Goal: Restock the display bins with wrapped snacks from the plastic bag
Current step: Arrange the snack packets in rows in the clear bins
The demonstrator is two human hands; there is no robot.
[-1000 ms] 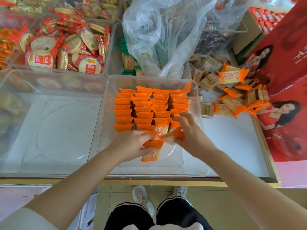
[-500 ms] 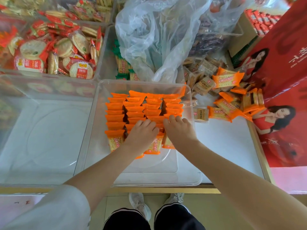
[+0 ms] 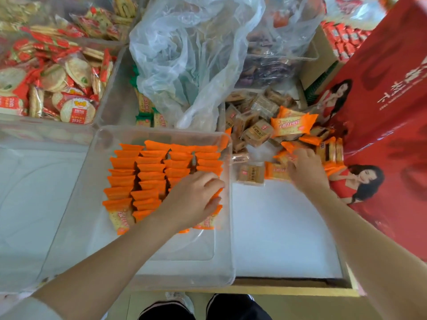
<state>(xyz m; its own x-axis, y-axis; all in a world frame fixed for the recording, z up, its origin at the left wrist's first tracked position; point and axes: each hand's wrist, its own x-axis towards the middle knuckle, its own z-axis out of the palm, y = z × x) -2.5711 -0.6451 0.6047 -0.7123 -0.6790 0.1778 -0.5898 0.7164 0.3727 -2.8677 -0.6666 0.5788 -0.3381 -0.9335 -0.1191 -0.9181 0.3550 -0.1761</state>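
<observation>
A clear plastic bin (image 3: pixel 159 269) in the middle holds several neat rows of orange wrapped snacks (image 3: pixel 147 172). My left hand (image 3: pixel 196 199) rests inside the bin on the near right rows, fingers curled on an orange packet at the bin's right wall. My right hand (image 3: pixel 305 169) is outside the bin, on a loose pile of orange and brown wrapped snacks (image 3: pixel 293 125) on the white shelf; its fingers are bent over an orange packet, and the grip is hidden. The crumpled clear plastic bag (image 3: pixel 194 54) lies behind the bin.
An empty clear bin (image 3: pixel 34 204) stands to the left. Behind it a bin of round red-wrapped crackers (image 3: pixel 57 88). A red printed box (image 3: pixel 388 112) stands along the right side. Bare white shelf (image 3: pixel 277 227) lies near the wooden front edge (image 3: pixel 288 291).
My right hand has left the bin and moved right to the loose snack pile. My left hand has shifted right along the near rows in the bin.
</observation>
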